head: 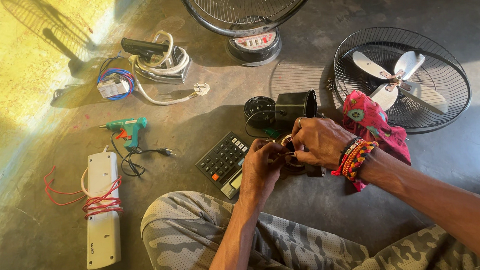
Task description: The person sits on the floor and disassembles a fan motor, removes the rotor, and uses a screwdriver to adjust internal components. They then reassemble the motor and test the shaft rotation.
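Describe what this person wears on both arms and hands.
Both arms are bare, with no sleeves and no gloves. The right hand has a ring on one finger, and its wrist carries stacked braided bracelets in red, yellow, orange and black. The left hand shows nothing worn.

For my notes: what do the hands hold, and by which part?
Both the left hand and the right hand grip a small round motor part at its rim; the exact hold is hidden.
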